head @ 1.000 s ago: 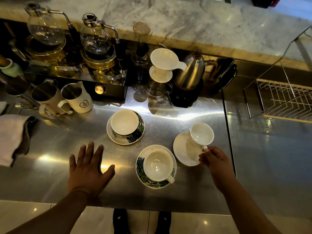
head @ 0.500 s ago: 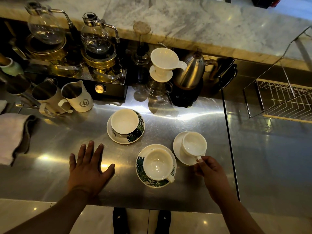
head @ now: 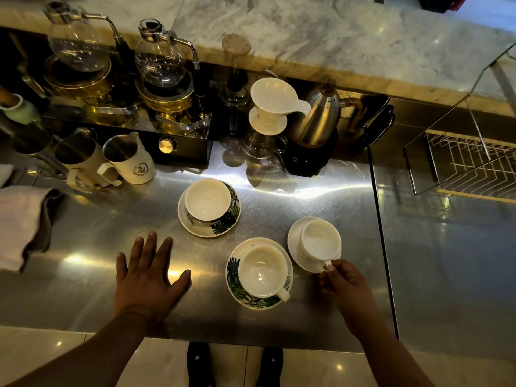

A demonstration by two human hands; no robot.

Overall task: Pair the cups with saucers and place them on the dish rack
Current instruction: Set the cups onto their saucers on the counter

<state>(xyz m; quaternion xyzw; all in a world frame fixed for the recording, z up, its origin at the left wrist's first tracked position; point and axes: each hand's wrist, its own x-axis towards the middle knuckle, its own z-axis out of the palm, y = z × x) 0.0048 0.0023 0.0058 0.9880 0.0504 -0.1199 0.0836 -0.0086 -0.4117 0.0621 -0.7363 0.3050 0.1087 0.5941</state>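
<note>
Three cup-and-saucer pairs stand on the steel counter. A plain white cup sits on a plain white saucer, and my right hand pinches its handle. A white cup rests on a leaf-patterned saucer in front of me. Farther back, a leaf-patterned cup sits on a matching saucer. My left hand lies flat on the counter with fingers spread. The wire dish rack is at the right.
Behind the cups stand a white dripper on a glass server, a steel kettle, two glass siphon brewers and several milk jugs. A folded cloth lies at the left. A seam splits the counter.
My right hand brought the plain white cup down and back onto the middle of the white saucer, where it now sits. The left hand has stayed in place.
</note>
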